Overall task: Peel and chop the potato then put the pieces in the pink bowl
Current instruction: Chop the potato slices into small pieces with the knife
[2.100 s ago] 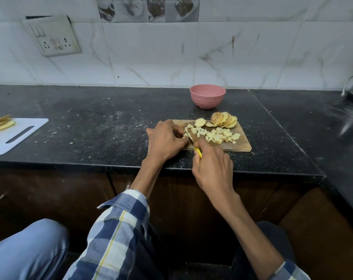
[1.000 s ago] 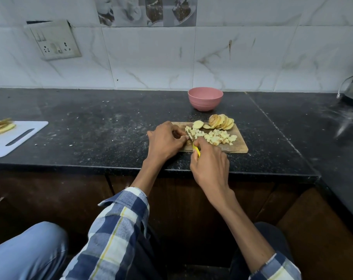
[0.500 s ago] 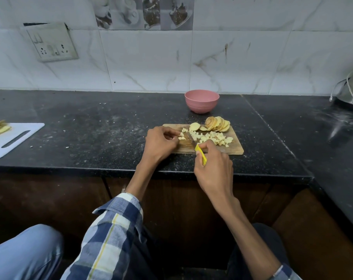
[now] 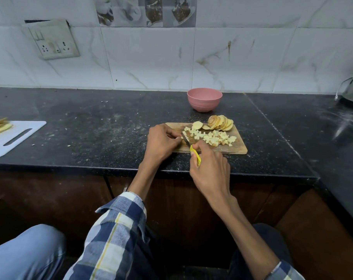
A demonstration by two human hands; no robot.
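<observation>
Nearby, pink bowl (image 4: 204, 100); contents hidden.

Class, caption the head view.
Right hand holding yellow-handled knife dices potato on wooden chopping board; left hand steadies.

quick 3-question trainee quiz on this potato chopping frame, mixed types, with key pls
1. True or false: the pink bowl stands on the wooden board.
2. Which hand grips the yellow-handled knife?
A. left hand
B. right hand
3. Fill in: the potato slices lean fanned at the board's far ____ corner, behind the diced pieces.

Key: 1 false, it stands on the counter behind; 2 B; 3 right.
</observation>
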